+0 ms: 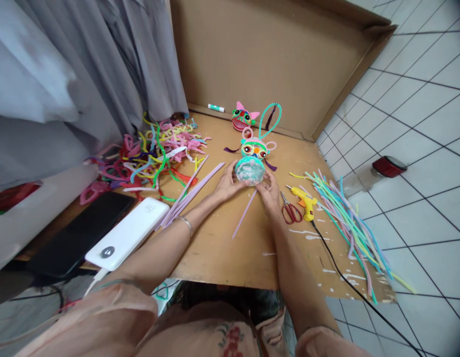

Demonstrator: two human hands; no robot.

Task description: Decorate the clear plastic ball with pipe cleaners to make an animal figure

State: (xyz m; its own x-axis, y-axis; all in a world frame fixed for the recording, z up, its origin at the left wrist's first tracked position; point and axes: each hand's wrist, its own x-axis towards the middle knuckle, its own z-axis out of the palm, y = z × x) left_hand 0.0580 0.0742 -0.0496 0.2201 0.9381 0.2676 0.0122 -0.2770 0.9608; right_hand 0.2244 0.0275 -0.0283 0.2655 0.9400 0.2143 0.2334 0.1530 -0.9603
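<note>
Between my left hand (230, 183) and my right hand (269, 190) is a round teal craft piece (249, 171), with whitish patches over its face. The fingers of both hands are closed around its lower sides; what the fingertips do behind it is hidden. Right behind it lies a pipe-cleaner animal face (255, 148) with big eyes, pink loop ears and purple tassels; I cannot tell whether the two are joined. A teal loop (270, 120) rises above the face. Below my hands, a single lilac pipe cleaner (244, 214) rests on the table.
Red-handled scissors (290, 210) and a yellow glue gun (305, 201) lie to the right, beside pastel pipe cleaners (351, 223). At left are tangled pipe cleaners (159, 153), lilac strips (196, 191), a white power bank (127, 233) and a black phone-like slab (81, 233). Cardboard (267, 59) stands behind.
</note>
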